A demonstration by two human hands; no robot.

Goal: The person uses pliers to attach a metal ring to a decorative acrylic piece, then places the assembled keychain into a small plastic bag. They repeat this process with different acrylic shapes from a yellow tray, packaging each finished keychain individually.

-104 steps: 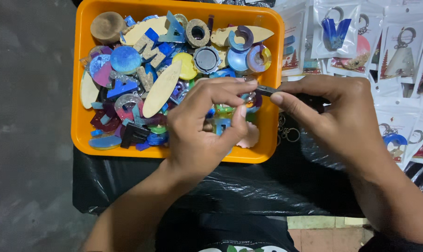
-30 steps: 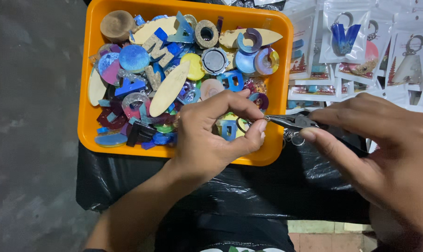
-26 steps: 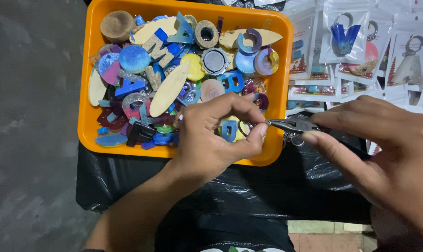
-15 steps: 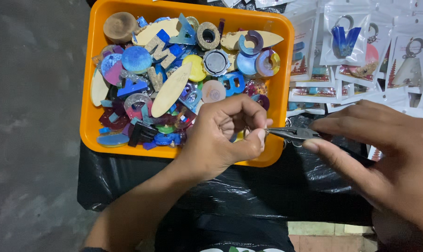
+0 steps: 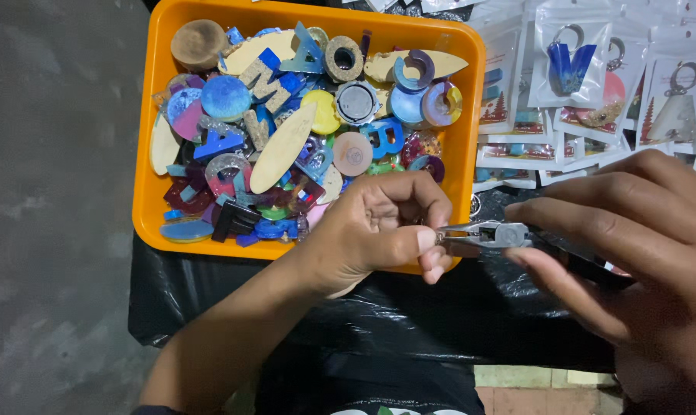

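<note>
Our right hand (image 5: 632, 261) grips pliers (image 5: 490, 234), whose tips point to nine o'clock and meet our left hand (image 5: 379, 230). The left fingers are pinched on something too small to make out. At eleven o'clock sits the orange tray (image 5: 144, 192) of charms (image 5: 286, 142); packets (image 5: 567, 65) lie at one o'clock.

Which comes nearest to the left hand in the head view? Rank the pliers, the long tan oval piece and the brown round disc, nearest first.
1. Pliers: their tip meets the left hand at its fingertips, on its right.
2. Long tan oval piece: in the orange tray, up and left of the hand.
3. Brown round disc: in the tray's far left corner.
</note>
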